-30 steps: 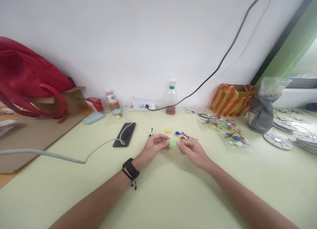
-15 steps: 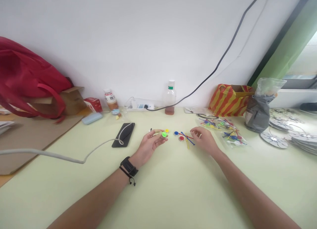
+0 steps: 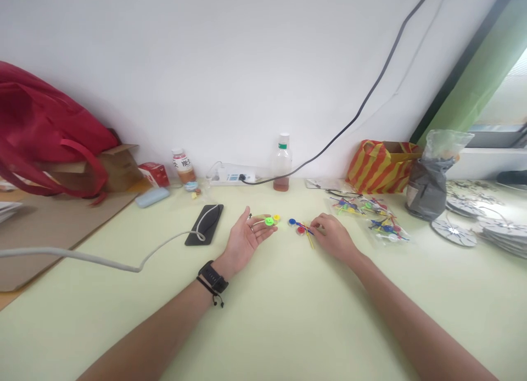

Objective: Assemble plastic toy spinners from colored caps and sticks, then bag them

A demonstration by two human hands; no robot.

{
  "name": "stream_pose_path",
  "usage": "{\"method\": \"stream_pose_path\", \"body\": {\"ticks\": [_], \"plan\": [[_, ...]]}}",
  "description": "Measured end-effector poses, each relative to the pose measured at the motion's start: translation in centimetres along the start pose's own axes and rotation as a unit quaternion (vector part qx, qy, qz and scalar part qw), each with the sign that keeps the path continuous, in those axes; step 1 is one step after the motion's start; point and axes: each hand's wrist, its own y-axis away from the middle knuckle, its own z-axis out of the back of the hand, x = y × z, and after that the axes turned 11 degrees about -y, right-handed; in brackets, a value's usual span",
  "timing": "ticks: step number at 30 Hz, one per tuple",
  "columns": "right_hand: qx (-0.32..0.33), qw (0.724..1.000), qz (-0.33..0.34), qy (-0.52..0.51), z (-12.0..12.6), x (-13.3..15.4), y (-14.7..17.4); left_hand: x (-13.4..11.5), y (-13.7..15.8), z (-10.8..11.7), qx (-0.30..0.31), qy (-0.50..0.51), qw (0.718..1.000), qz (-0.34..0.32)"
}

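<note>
My left hand is turned palm up, thumb apart, with a bright green plastic disc lying on its fingers. Just beyond those fingertips is a yellow disc. A blue disc and a red disc lie on the table between the hands. My right hand has its fingers pinched at the ends of thin plastic sticks, red and blue; the fingers partly hide which one they grip. A yellow stick crosses the others there.
Clear bags of coloured pieces lie right of my right hand. A black phone with a cable lies left. Behind stand a bottle, a power strip and a striped bag. Slotted grey discs lie far right.
My left hand has opened, its thumb lifting away from the green disc, which now lies on the fingers. My right hand has moved slightly left, onto the stick ends.
</note>
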Motion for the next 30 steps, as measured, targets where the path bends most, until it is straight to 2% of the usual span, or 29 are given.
{"method": "stream_pose_path", "body": {"ticks": [10, 17, 22, 27, 29, 30], "plan": [[-0.016, 0.999, -0.003, 0.051, 0.6, 0.5, 0.2, 1.2, -0.5, 0.8, 0.021, -0.089, 0.992, -0.088], [-0.040, 0.999, 0.007, 0.002, 1.1, 0.3, -0.1, 1.1, -0.2, 0.6, -0.013, -0.184, 0.978, -0.097], [-0.052, 0.998, 0.007, -0.031, 1.0, 0.0, -0.1, 1.2, -0.5, 0.8, -0.050, -0.286, 0.950, -0.118], [-0.054, 0.998, 0.018, -0.036, 0.9, 0.6, 0.0, 2.4, -1.2, 1.5, -0.057, -0.341, 0.924, -0.164], [-0.037, 0.999, 0.013, -0.029, 1.0, 1.0, 0.2, 2.8, -1.2, 1.6, -0.049, -0.387, 0.896, -0.213], [-0.027, 0.999, 0.010, -0.024, 1.0, 1.2, 0.2, 2.8, -1.0, 1.6, -0.046, -0.426, 0.871, -0.242]]}}
